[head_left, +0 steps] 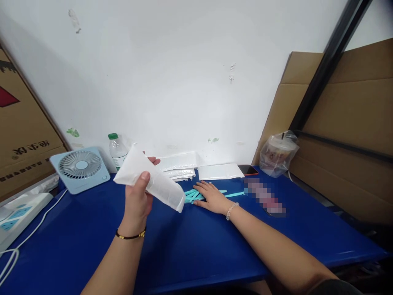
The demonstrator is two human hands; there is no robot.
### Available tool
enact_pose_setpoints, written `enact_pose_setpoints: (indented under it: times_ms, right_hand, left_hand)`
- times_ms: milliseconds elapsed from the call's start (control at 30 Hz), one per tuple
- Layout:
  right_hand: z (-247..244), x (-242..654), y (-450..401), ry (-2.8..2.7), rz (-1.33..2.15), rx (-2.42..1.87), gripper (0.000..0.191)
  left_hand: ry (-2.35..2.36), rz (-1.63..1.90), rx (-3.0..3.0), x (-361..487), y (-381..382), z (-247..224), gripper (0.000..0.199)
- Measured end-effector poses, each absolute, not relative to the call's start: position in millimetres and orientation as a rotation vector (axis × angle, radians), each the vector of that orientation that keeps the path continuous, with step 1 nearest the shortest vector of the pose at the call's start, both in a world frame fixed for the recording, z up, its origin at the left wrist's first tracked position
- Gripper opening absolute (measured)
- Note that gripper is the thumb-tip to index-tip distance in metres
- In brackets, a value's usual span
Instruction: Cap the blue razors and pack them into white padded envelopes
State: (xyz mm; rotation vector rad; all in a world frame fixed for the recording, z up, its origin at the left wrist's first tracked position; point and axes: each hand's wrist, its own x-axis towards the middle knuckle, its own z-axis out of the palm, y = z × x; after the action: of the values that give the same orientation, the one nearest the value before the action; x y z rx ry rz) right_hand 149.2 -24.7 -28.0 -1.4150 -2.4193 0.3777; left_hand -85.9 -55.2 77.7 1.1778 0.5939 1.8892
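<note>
My left hand [139,198] is raised above the table, gripping a white pouch [162,189] between the thumb and the fingers behind it. The pouch looks like thin paper or film and is tilted, its lower end pointing right. On the blue table, my right hand [213,197] lies over a loose pile of thin turquoise strips [190,195]. Its fingers are stretched out and touch the pile, part of which they hide. One long strip [236,194] sticks out to the right of the hand.
White flat packets [179,162] are stacked by the wall, with another packet [221,171] and a phone [248,170] beside them. A fan [81,168], bottle [116,149] and power strip [23,215] stand left. A bagged cup [278,153] and a blurred-out item [265,196] are right.
</note>
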Motion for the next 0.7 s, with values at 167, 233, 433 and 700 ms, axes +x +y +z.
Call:
enact_pose_setpoints:
  times_ms: [167, 233, 433, 700]
  right_hand:
    - [-27.7, 151.7, -24.3, -2.435, 0.392, -1.428, 0.071]
    - [-28.0, 151.9, -23.4, -2.435, 0.391, -1.424, 0.071]
    - [-27.6, 150.9, -22.8, -2.437, 0.396, -1.428, 0.07]
    - [-26.4, 153.5, -23.4, -2.439, 0.42, -1.409, 0.071]
  left_hand:
    - [0.516, 1.909, 1.305, -95.9, -79.1, 101.0, 0.059]
    - [0.511, 1.938, 1.352, -99.8, -84.3, 107.0, 0.06]
    - [0.49, 2.011, 1.402, -110.2, -84.5, 114.5, 0.059]
    - [0.525, 2.239, 1.364, -134.2, -86.0, 120.0, 0.042]
